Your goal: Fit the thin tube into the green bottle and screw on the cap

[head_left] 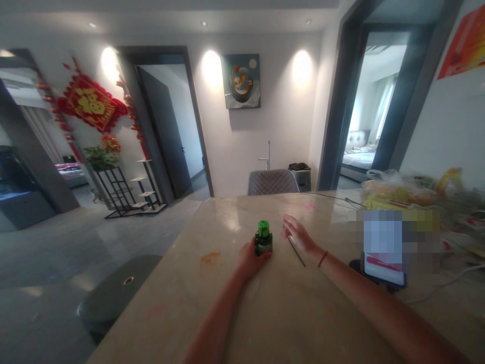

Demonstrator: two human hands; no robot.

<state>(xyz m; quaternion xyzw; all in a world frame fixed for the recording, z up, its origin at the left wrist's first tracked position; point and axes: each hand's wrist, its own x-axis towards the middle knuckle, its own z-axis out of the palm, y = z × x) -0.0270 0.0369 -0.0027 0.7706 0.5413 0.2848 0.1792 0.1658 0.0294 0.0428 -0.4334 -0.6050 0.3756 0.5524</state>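
A small dark green bottle (pixel 264 244) with a bright green cap (pixel 263 228) stands upright on the table. My left hand (pixel 250 259) is wrapped round the bottle's lower part from the left and front. To the right of the bottle, my right hand (pixel 297 235) is held apart from it, fingers stretched to the left and thumb below them. A thin dark stick (pixel 297 252) slants down and right from beneath the right hand; its upper end is partly hidden near the thumb. A red band circles my right wrist.
The pale stone-like table (pixel 235 217) has orange and pink stains. At right, a phone (pixel 384 268) leans on a stand beside plastic bags (pixel 401 189) and a white cable. A grey padded chair (pixel 273 182) stands beyond the far edge, a dark green stool (pixel 121 288) at left.
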